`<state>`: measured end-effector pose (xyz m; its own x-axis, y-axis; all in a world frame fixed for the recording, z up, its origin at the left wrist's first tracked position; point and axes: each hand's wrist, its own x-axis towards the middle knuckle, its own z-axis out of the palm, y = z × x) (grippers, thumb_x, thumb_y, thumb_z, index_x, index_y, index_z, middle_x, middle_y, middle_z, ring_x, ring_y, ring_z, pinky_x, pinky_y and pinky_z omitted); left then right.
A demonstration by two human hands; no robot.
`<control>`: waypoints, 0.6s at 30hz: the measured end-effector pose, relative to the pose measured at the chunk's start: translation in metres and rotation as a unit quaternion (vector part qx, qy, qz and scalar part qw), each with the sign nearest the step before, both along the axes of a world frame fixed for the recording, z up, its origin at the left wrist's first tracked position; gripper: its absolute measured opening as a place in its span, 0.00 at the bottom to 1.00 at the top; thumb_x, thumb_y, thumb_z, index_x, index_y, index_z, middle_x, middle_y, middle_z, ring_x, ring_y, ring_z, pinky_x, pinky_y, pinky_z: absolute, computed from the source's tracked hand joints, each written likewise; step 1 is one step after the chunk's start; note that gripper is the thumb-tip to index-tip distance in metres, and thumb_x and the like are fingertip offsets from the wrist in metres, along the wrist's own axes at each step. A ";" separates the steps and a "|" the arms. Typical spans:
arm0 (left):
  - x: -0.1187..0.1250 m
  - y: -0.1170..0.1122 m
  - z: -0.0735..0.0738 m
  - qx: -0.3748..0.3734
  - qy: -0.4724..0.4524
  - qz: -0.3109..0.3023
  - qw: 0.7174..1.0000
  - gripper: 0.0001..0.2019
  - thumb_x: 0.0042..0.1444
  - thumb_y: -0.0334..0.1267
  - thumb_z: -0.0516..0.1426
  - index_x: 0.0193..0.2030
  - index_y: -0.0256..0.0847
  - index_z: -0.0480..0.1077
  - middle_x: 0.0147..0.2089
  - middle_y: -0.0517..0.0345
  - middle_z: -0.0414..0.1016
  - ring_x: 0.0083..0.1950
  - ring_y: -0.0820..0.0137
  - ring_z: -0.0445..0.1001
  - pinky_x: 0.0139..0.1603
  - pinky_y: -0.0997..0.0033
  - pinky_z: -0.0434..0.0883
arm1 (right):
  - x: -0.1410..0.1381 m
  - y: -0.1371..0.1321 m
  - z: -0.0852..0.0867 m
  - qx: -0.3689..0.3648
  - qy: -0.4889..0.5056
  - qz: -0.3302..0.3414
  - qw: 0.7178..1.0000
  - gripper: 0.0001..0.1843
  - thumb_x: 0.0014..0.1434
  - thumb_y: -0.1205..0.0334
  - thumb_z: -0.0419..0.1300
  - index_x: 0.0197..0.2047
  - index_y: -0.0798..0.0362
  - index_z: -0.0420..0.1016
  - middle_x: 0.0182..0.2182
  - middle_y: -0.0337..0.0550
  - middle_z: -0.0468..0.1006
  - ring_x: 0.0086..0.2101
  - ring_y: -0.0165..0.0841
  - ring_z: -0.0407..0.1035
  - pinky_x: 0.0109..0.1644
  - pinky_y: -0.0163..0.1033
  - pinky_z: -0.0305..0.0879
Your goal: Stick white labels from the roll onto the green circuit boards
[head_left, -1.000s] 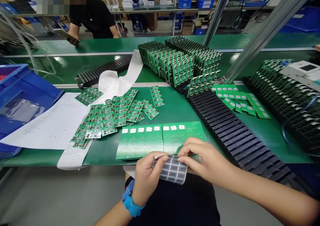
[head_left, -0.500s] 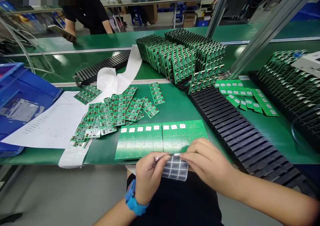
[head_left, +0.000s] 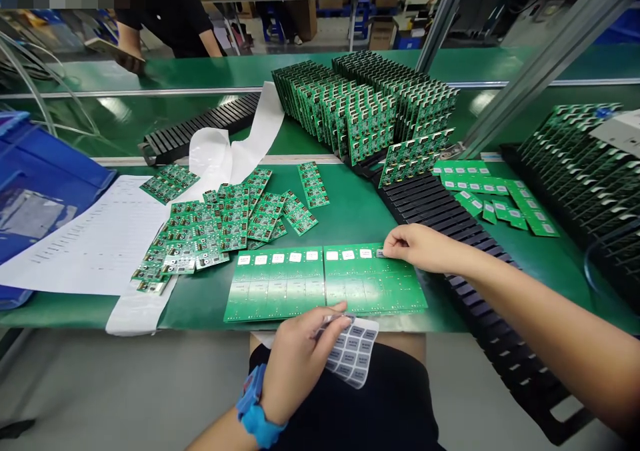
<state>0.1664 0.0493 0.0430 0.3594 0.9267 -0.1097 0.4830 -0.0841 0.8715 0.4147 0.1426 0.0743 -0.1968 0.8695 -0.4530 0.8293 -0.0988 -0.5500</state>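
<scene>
Two green circuit board panels lie side by side at the front edge of the table, white labels along their upper rows. My left hand pinches a sheet of grey labels just off the table edge, over my lap. Over the right panel, my right hand is closed on a small label, at the upper row just right of the last white label. Its fingertips are at the board surface; whether the label is stuck down I cannot tell.
Loose circuit boards are piled to the left, near printed paper and a blue bin. Upright boards fill a black slotted rack. Labelled boards lie right. Across the table, a person holds a flat object.
My right hand has moved away from the label sheet, up and right to the right panel, carrying a label. The sheet in my left hand has tilted and dropped slightly.
</scene>
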 end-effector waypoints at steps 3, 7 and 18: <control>-0.001 0.001 0.000 -0.005 0.002 0.003 1.000 0.08 0.58 0.39 0.54 0.36 0.43 0.74 0.46 0.59 0.78 0.45 0.66 0.77 0.42 0.73 0.72 | -0.004 -0.001 -0.004 0.002 -0.022 0.006 1.000 0.08 0.53 0.61 0.54 0.27 0.53 0.71 0.25 0.39 0.74 0.27 0.31 0.66 0.30 0.35 0.59; -0.002 0.001 -0.001 -0.011 0.004 0.003 1.000 0.07 0.58 0.39 0.54 0.37 0.44 0.74 0.46 0.61 0.78 0.46 0.67 0.76 0.44 0.74 0.71 | -0.007 -0.004 -0.007 0.027 -0.053 0.008 0.998 0.08 0.53 0.61 0.53 0.26 0.53 0.70 0.25 0.41 0.74 0.27 0.32 0.66 0.30 0.36 0.59; -0.001 0.001 0.005 -0.027 0.051 0.000 0.998 0.13 0.63 0.42 0.46 0.37 0.43 0.71 0.42 0.57 0.78 0.35 0.69 0.75 0.32 0.76 0.68 | 0.018 -0.008 0.008 0.075 0.084 0.037 0.993 0.16 0.55 0.63 0.51 0.48 0.53 0.59 0.31 0.40 0.71 0.32 0.31 0.66 0.36 0.37 0.63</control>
